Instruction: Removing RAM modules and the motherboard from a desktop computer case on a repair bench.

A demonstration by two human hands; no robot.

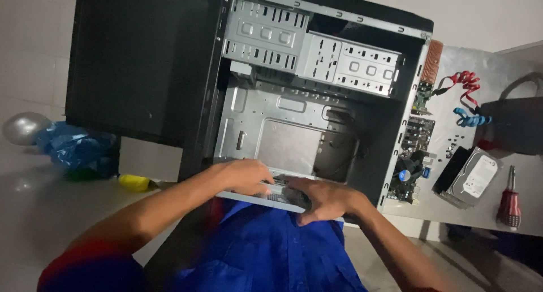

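At the far left we are seeing a grey rounded object beside a crumpled blue plastic bag, with a small yellow item just right of them on the pale floor.

Next we are looking into an open black computer case, its side panel off, its long axis running away from us and its open side facing up toward us; the bare metal drive cages are sitting at the far end.

We are resting our left hand on the near rim of the case, fingers curled over the metal edge in a loose grip. Just to its right, our right hand is lying palm down on the same rim, fingers spread and pressing flat. The case is lying directly ahead of both hands.

Farther right, a motherboard is lying on the table, then red and blue cables, a hard drive and a red-handled screwdriver.
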